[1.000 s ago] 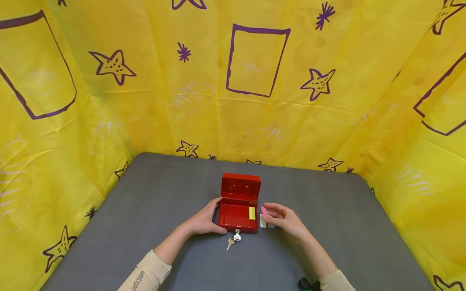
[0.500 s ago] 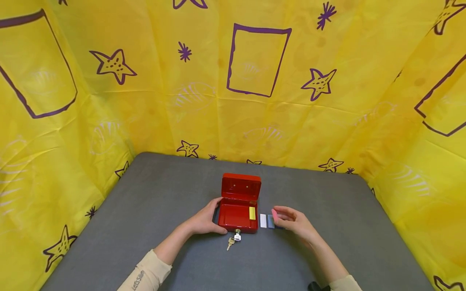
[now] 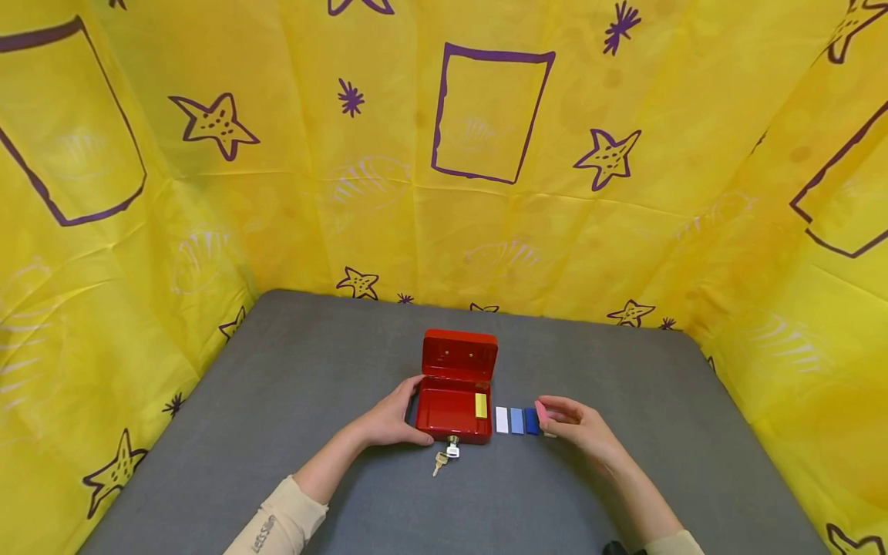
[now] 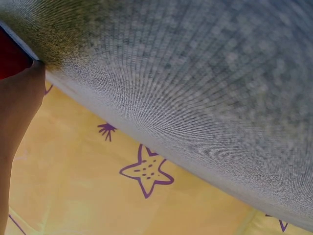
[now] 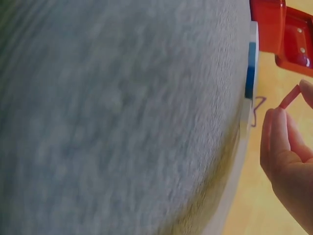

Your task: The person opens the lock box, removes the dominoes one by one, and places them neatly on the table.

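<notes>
A small red metal cash box (image 3: 444,408) stands with its lid (image 3: 454,354) raised. My left hand (image 3: 390,418) holds its left side, thumb at the front corner and fingers toward the back. Inside, along the right wall, lies a yellow block (image 3: 481,405). Between thumb and fingertips, my right hand (image 3: 583,424) pinches a pink block (image 3: 542,412), tilted and raised above the table in the right wrist view. Beside the box lie a white block (image 3: 502,420), a light blue block (image 3: 516,421) and a dark blue block (image 3: 532,421); a cream one (image 5: 245,117) is mostly hidden under my right hand.
One key (image 3: 453,449) sits in the box's front lock, and a second key (image 3: 440,462) hangs from it over the grey table (image 3: 333,354). Yellow cloth walls (image 3: 361,231) with purple drawings surround the table's back and sides.
My right hand has moved rightward with the pink block, away from the box and along the row, uncovering the white, light blue and dark blue blocks. My left hand has stayed on the box.
</notes>
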`<state>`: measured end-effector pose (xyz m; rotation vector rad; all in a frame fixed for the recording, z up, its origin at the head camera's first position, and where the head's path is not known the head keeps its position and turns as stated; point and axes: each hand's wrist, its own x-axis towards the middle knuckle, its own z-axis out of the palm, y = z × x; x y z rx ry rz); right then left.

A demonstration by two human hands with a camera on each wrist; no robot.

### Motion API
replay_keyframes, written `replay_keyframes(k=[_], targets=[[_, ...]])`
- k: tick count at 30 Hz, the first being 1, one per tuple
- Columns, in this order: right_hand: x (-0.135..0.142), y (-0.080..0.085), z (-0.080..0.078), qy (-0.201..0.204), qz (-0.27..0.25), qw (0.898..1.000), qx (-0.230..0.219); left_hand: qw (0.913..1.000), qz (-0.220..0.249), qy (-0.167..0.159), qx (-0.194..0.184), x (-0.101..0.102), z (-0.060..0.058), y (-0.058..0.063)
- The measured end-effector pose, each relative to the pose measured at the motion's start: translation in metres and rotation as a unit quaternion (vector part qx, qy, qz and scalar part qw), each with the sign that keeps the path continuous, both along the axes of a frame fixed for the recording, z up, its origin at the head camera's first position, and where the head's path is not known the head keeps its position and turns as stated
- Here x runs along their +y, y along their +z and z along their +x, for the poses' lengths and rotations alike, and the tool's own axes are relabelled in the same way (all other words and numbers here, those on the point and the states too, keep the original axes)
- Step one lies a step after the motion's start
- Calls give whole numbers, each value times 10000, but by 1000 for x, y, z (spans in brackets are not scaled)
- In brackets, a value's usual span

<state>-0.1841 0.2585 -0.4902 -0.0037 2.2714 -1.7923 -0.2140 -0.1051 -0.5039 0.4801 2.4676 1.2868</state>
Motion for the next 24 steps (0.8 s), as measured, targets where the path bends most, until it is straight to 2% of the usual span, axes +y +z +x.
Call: replay_keyframes(k=[6,12,19,24], targets=[[10,-1,1,-167,181,9997,96,10000,-8,-17,25,0,0,-2],[20,-1,2,-170,451,9987,159,10000,-20,0,4,1,0,-1],[31,-2,3,57,778,9959,453,10000,-47,21,-11,1,0,1],[33,-1,5,-3,1327,9896,561,10000,-27,20,-10,1,1,1]])
